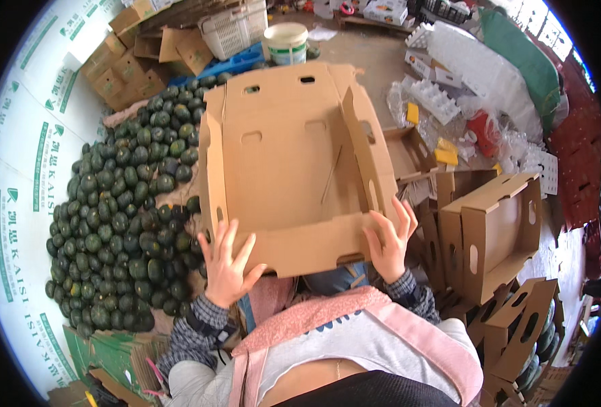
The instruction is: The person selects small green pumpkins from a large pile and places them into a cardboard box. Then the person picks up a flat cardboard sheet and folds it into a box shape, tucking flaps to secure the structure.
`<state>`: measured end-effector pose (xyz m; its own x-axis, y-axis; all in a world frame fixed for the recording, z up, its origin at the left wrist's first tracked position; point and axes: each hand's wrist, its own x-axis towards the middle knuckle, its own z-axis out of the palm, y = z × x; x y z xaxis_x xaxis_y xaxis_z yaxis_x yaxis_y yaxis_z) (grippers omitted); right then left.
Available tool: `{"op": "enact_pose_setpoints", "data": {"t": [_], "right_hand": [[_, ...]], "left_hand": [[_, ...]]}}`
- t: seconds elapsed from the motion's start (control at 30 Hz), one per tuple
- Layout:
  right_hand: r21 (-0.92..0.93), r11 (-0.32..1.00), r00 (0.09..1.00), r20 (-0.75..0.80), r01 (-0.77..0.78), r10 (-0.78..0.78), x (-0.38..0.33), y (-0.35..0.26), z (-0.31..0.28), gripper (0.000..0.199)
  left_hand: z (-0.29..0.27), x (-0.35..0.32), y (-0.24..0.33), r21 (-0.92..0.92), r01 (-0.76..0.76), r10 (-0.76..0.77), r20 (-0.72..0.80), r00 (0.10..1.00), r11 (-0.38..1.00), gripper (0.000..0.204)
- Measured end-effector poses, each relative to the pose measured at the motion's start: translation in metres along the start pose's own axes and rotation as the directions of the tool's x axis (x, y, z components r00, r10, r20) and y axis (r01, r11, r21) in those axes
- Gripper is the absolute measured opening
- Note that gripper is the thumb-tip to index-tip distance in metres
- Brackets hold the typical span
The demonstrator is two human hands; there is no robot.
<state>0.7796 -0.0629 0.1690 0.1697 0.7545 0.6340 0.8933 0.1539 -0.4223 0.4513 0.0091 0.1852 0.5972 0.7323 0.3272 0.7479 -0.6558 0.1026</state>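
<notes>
A brown cardboard tray (pixel 280 180) lies in front of me, with raised long sides and hand holes at its far end. The near wall (pixel 307 247) stands folded up between my hands. At its near left corner, my left hand (pixel 229 271) has its fingers spread, touching the board, the thumb on the near wall. My right hand (pixel 390 243) rests at the near right corner, fingers also stretched apart. Both hands are open. A thin dark line or strip (pixel 332 175) shows on the tray's bottom.
A large heap of round dark green squashes (pixel 127 224) covers the floor at left. Folded cardboard trays (pixel 490 230) stack at right. Behind are brown boxes (pixel 120 78), a white plastic crate (pixel 234 28), a white bucket (pixel 287 44) and plastic wrapping (pixel 443 102). Flattened green cardboard (pixel 107 356) lies lower left.
</notes>
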Motion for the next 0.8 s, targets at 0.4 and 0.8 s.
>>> {"op": "enact_pose_setpoints", "data": {"t": [0.4, 0.8], "right_hand": [[0.386, 0.915, 0.068, 0.916, 0.122, -0.395, 0.007, 0.023, 0.034, 0.036], [0.141, 0.492, 0.114, 0.885, 0.859, -0.451, 0.127, 0.027, 0.125, 0.012]], "left_hand": [[0.023, 0.016, -0.008, -0.593, -0.128, 0.572, 0.663, 0.483, 0.795, 0.049], [0.028, 0.104, -0.121, -0.527, 0.424, -0.517, -0.036, 0.855, 0.737, 0.078]]}}
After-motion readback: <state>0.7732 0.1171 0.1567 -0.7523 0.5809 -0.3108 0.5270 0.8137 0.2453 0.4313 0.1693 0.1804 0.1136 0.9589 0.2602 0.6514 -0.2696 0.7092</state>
